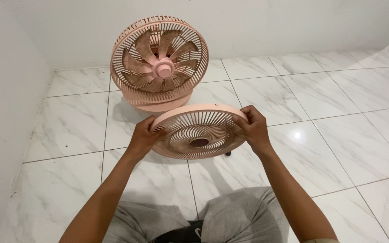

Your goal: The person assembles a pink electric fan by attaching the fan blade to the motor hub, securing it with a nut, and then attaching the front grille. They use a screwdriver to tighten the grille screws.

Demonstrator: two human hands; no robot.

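Left hand (143, 137) and right hand (254, 128) grip the round pink grille (199, 132) before the dusty pink fan (159, 63).

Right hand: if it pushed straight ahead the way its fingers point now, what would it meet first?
The right hand points left across the pink grille it grips, so it would probably press into the grille's rim at once. Past that lies the left hand on the opposite edge. Depth is hard to judge here.
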